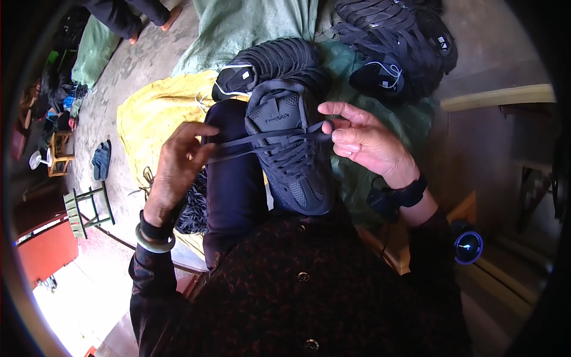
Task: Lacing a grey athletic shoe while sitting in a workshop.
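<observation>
A dark grey sneaker (297,184) rests on my lap with its toe toward me and its tongue facing up. Its black shoelace (238,141) is threaded through the eyelets, and two strands stretch out to the left. My left hand (178,160) is closed on those strands, slightly blurred, beside the shoe. On the other side, my right hand (372,140) pinches the lace between thumb and fingers close to the upper eyelets. Just beyond the shoe lies a row of black shoes (276,56) pressed together.
More black shoes (398,44) are piled at the far right on green sacking (250,30). A yellow sack (160,110) and a bundle of black laces (193,205) lie left of my leg. Slippers (102,160) and a small stool (89,208) stand farther left. Another person's feet (171,19) show at upper left.
</observation>
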`<action>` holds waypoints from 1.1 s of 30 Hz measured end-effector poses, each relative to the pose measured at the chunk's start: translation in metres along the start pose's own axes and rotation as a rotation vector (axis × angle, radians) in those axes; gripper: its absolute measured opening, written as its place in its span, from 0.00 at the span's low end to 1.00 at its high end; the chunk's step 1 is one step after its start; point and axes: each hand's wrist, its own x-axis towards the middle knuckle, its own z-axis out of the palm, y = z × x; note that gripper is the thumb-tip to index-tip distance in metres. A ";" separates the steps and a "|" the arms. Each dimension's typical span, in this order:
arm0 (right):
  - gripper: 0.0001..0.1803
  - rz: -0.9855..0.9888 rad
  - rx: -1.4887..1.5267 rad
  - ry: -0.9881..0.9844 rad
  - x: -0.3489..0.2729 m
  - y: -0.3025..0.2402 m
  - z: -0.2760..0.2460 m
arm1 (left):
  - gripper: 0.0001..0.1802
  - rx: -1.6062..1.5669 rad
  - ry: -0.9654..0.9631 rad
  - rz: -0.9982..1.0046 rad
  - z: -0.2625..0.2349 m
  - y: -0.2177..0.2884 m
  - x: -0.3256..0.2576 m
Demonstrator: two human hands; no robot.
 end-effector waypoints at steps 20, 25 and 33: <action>0.16 -0.500 -0.499 0.362 0.009 0.035 0.022 | 0.06 0.023 -0.272 -0.059 0.017 0.030 0.018; 0.10 -0.488 -0.656 0.458 0.009 0.036 0.026 | 0.05 0.023 -0.281 -0.025 0.014 0.028 0.018; 0.11 -0.361 -1.197 0.035 -0.003 -0.020 0.014 | 0.05 -0.029 -0.308 -0.004 0.013 0.021 0.020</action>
